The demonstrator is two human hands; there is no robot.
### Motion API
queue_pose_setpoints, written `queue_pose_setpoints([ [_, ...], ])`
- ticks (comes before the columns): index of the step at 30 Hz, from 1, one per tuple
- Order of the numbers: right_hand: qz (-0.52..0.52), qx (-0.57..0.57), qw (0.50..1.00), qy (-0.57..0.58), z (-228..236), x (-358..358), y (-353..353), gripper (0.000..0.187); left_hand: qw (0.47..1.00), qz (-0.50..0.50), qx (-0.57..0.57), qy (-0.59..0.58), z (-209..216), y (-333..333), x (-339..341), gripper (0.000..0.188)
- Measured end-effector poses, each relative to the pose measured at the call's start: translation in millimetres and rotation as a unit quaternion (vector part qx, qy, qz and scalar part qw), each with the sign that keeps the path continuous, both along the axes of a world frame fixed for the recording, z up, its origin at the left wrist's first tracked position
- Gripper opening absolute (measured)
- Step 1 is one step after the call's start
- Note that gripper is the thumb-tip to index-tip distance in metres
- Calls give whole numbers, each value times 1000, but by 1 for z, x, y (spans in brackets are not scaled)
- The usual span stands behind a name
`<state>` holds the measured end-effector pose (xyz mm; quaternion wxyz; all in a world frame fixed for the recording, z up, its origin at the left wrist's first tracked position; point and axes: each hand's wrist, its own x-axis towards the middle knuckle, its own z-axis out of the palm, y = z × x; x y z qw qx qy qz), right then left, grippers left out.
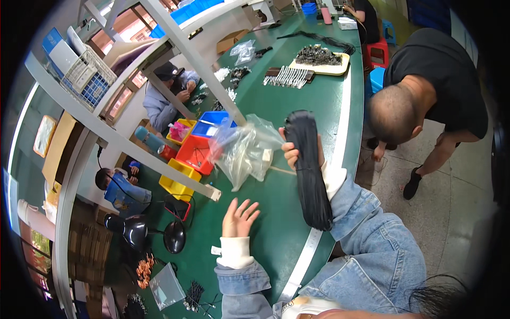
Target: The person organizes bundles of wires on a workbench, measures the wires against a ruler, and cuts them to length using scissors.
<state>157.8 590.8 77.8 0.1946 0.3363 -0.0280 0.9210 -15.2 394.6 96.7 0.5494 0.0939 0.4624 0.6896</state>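
Note:
My right hand (290,155) is closed around a thick, long bundle of black wires (309,181), held up over the right side of the green table. The bundle stands nearly upright, one end close to my denim sleeve. My left hand (237,219) is raised above the table, palm up with fingers spread, and holds nothing. A crumpled clear plastic bag (247,154) lies just beyond, close to the fingers of my right hand; whether they touch it I cannot tell.
Red (195,154), yellow (179,179) and blue (211,125) bins stand left of the bag. A pale shelf post (159,166) crosses the left side. A black lamp (174,236) is near my left hand. A person (425,90) bends down beside the table's right edge.

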Motion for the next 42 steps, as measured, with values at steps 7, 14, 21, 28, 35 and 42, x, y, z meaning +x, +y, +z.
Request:
queue_pose_setpoints([
  [7,-50,-22,956,-289,-2,-27,-24,48,955,-215,0,204,-1,3,54,64],
  [14,-57,139,906,-396,22,-32,-68,42,972,-190,43,129,15,-24,79,38],
  [21,-245,234,802,-492,30,-21,-115,40,974,-33,29,222,30,-75,74,43],
  [28,-389,591,601,-372,34,4,-161,15,640,55,-183,745,22,-112,54,66],
  [35,-405,682,466,-392,9,-2,-153,12,492,-71,-276,822,-18,-134,47,87],
  [42,-337,735,360,-464,-17,-9,-175,32,554,-77,-270,784,-27,-148,42,87],
])
